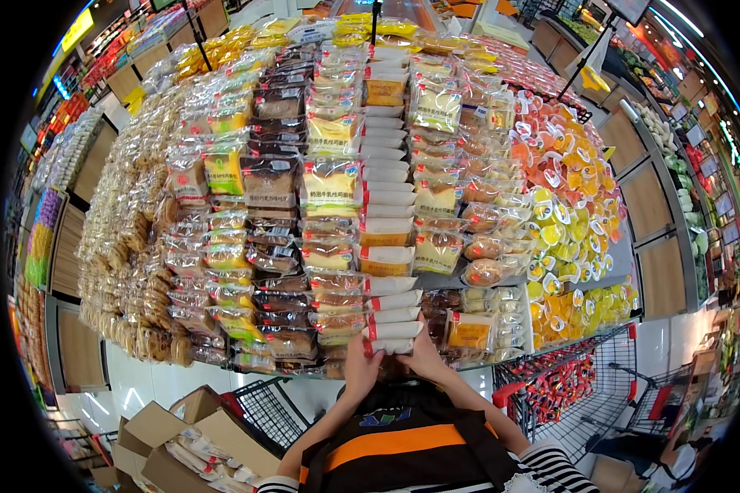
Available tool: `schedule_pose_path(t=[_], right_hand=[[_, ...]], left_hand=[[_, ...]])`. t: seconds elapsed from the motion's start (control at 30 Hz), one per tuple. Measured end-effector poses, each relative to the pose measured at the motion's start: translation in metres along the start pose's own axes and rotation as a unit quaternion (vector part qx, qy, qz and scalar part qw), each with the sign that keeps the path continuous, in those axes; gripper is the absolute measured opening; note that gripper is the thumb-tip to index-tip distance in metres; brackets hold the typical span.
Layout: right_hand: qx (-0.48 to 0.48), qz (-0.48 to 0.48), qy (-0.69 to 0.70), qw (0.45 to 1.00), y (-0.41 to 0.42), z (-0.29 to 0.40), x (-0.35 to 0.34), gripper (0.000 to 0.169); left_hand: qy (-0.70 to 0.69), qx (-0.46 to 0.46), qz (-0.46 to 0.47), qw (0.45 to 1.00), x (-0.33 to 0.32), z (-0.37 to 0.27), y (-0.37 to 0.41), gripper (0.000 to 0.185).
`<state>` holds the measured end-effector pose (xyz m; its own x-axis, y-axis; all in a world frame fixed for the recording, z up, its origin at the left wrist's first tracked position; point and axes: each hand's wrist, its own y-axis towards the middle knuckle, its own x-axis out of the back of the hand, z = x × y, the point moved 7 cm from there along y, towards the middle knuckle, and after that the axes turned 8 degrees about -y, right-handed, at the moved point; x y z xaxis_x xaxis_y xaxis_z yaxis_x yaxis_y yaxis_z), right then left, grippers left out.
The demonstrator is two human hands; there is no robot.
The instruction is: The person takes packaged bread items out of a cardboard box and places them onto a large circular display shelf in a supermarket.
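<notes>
Both hands are at the near edge of a bread display, on either side of a short row of white-backed bread packets [396, 330] with red corners. My left hand [362, 365] holds the row's left end, its thumb near the lowest packet. Around the right end, my right hand [425, 353] grips with fingers on the side. Further up the same column stand more white-backed packets [387, 196], some with an orange front. Clear-wrapped toast packets [332, 188] fill the column to the left. Right of my right hand lies an orange-labelled packet [470, 330].
Fruit jelly cups [564, 231] are heaped on the right, wrapped round pastries [129, 246] on the left. An open cardboard box [160, 425] with packets stands at the lower left by a cart [271, 410]. A wire shopping cart [592, 376] holds red packets. A person [672, 459] is at the lower right.
</notes>
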<state>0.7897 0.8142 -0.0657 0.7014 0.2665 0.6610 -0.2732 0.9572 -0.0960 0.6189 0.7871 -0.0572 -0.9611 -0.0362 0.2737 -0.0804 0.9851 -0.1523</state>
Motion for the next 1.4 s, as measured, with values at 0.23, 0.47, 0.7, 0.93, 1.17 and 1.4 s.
schedule_pose_path(t=[0.23, 0.47, 0.7, 0.93, 1.17, 1.4], right_hand=[[-0.047, -0.011, -0.018, 0.999, 0.002, 0.001, 0.011, 0.107], [-0.024, 0.050, -0.050, 0.997, 0.031, 0.027, 0.079, 0.094], [0.112, -0.117, -0.082, 0.983, 0.203, 0.094, 0.187, 0.046], [0.263, -0.291, -0.368, 0.843, 0.441, 0.130, 0.225, 0.040], [0.119, -0.124, -0.595, 0.785, 0.568, 0.131, 0.223, 0.066], [0.096, -0.121, -0.611, 0.776, 0.589, 0.117, 0.242, 0.070]], left_hand=[[0.267, -0.212, 0.016, 0.940, -0.008, -0.050, 0.001, 0.086], [0.531, -0.297, 0.125, 0.784, -0.039, -0.057, 0.011, 0.064], [0.541, -0.277, 0.135, 0.782, -0.043, -0.051, 0.013, 0.063], [0.529, -0.270, 0.133, 0.793, -0.051, -0.034, 0.010, 0.089], [0.569, -0.253, 0.133, 0.771, -0.056, -0.017, 0.006, 0.071], [0.504, -0.244, 0.153, 0.814, -0.058, -0.017, 0.012, 0.068]])
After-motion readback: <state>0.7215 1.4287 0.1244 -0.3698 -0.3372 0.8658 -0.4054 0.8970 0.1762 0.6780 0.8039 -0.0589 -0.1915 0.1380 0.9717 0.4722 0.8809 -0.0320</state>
